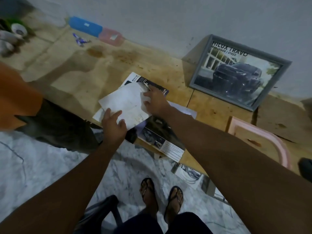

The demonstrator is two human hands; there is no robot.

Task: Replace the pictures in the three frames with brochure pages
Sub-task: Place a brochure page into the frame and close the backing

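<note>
On the worktop [168,73] both hands press a thin, floppy white sheet [125,103] atop the brochure pages [162,141], left hand [114,123] and right hand [154,102] flat, grip unclosed; lift by opposite edges to avoid creasing

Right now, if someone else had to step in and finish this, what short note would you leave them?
Left hand: flat on the near edge of a white sheet of paper, fingers spread.
Right hand: pressing the sheet's far corner.
The sheet lies over glossy car brochure pages on the wooden table.
Done: the grey-framed picture leaning on the wall already shows a truck page.
Left: a pink frame lies at the right; a third frame isn't visible.
</note>
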